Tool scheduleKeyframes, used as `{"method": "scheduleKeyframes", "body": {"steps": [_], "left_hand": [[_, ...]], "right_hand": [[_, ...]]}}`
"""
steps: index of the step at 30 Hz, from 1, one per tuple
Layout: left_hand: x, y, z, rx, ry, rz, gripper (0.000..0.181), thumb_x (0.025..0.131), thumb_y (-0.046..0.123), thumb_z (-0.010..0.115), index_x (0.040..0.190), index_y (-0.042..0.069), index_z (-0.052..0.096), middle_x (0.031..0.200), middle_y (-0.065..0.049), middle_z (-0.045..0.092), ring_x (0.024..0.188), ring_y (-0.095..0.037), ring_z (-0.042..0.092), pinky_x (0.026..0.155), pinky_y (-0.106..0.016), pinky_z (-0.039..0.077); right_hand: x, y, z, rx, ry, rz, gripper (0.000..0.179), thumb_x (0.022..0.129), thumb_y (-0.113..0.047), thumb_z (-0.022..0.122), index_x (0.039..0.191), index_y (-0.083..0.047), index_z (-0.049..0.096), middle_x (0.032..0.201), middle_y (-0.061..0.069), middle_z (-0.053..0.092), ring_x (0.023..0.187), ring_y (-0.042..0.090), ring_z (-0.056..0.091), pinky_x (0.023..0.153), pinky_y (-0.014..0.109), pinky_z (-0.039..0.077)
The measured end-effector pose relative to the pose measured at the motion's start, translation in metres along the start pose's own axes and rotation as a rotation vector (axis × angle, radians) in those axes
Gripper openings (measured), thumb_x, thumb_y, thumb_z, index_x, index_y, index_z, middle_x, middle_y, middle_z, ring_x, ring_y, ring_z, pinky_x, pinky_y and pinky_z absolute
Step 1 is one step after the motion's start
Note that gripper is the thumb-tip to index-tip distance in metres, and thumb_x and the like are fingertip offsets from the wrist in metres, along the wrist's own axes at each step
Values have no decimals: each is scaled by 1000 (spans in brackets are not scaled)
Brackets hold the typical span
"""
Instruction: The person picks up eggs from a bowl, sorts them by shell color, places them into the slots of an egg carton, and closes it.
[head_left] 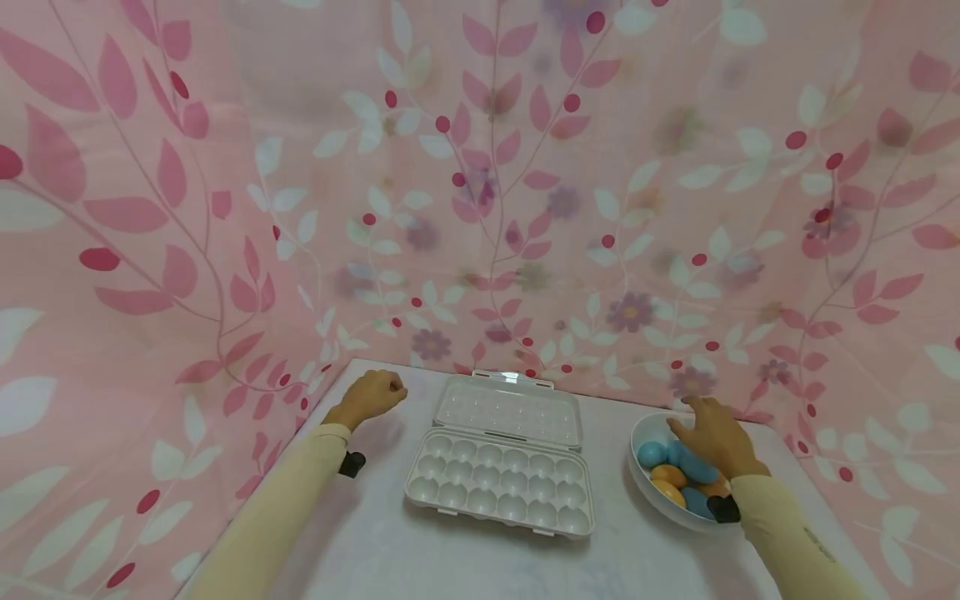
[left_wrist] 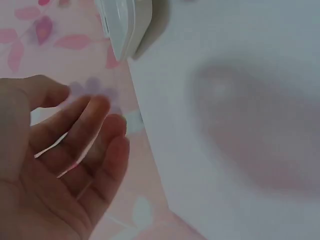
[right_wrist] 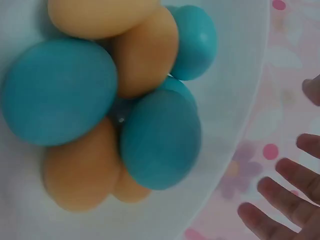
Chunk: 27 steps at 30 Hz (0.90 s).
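In the head view a white bowl (head_left: 640,479) stands on the right of the table. Blue eggs (right_wrist: 60,92) and orange-brown eggs (right_wrist: 145,52) are piled in it. My right hand (head_left: 716,437) hovers over the bowl's far side, its fingers spread and holding nothing; it hides part of the eggs. Left of the bowl lies a pale plastic egg carton (head_left: 487,477), its lid (head_left: 510,410) folded back and its rows of cups bare. To the left of the carton, my left hand (head_left: 371,395) hangs above the table, fingers loosely bent around nothing.
A white cloth covers the table (head_left: 360,542). Pink curtains (head_left: 510,208) with leaves and flowers hang close behind it and along both sides. A dark wrist camera (head_left: 351,463) sits below my left wrist, and another (head_left: 723,508) is by my right wrist.
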<state>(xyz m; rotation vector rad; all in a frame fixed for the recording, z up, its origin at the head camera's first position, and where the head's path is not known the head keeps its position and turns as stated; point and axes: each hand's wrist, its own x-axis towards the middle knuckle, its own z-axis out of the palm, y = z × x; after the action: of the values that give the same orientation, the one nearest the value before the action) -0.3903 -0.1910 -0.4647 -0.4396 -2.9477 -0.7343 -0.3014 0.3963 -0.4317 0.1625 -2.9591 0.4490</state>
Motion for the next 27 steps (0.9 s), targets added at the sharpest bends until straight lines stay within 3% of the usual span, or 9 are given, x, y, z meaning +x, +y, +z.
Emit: {"method": "scheduleKeyframes", "body": {"steps": [4, 8, 11, 15, 20, 23, 27], "left_hand": [[-15, 1, 10, -171, -140, -70, 19, 93, 17, 58, 90, 2, 70, 68, -4, 62, 50, -16, 53, 45, -29, 50], [-33, 6, 21, -325, -208, -144, 20, 93, 12, 55, 93, -1, 70, 71, -8, 63, 46, -16, 53, 42, -29, 53], [-45, 11, 26, -438, -253, -183, 21, 94, 13, 55, 96, -3, 69, 78, -12, 65, 50, -16, 58, 45, -30, 56], [-62, 14, 30, -545, -331, -182, 23, 95, 18, 60, 98, -3, 68, 82, -13, 66, 54, -15, 61, 48, -30, 57], [-80, 13, 32, -692, -413, -138, 46, 90, 21, 70, 121, -11, 57, 87, -13, 64, 62, -19, 64, 58, -34, 60], [-86, 9, 37, -808, -426, -129, 59, 85, 14, 74, 129, -15, 49, 96, -15, 62, 72, -22, 66, 68, -37, 61], [-92, 2, 47, -939, -424, -123, 61, 82, 7, 76, 132, -14, 48, 106, -17, 58, 87, -23, 65, 80, -39, 59]], "right_hand": [[-3, 3, 7, 78, -42, 6, 50, 93, -29, 63, 123, 11, 56, 115, 32, 60, 99, 46, 59, 84, 63, 50], [-2, 10, 12, 104, -81, 45, 48, 92, -28, 64, 118, 13, 57, 111, 32, 61, 98, 46, 60, 83, 60, 51], [1, 15, 14, 120, -135, 104, 53, 91, -31, 63, 119, 14, 54, 111, 34, 60, 98, 46, 59, 84, 60, 51], [7, 21, 14, 135, -219, 175, 60, 90, -37, 64, 119, 15, 52, 110, 32, 60, 96, 44, 58, 84, 60, 49], [12, 29, 11, 130, -299, 205, 65, 89, -42, 64, 113, 17, 54, 106, 31, 61, 95, 43, 57, 83, 60, 50], [14, 34, 11, 132, -312, 225, 59, 88, -40, 65, 106, 16, 57, 98, 25, 64, 90, 39, 58, 80, 56, 52], [15, 41, 14, 154, -324, 265, 48, 86, -38, 66, 90, 10, 60, 83, 15, 61, 80, 31, 57, 74, 48, 53]]}}
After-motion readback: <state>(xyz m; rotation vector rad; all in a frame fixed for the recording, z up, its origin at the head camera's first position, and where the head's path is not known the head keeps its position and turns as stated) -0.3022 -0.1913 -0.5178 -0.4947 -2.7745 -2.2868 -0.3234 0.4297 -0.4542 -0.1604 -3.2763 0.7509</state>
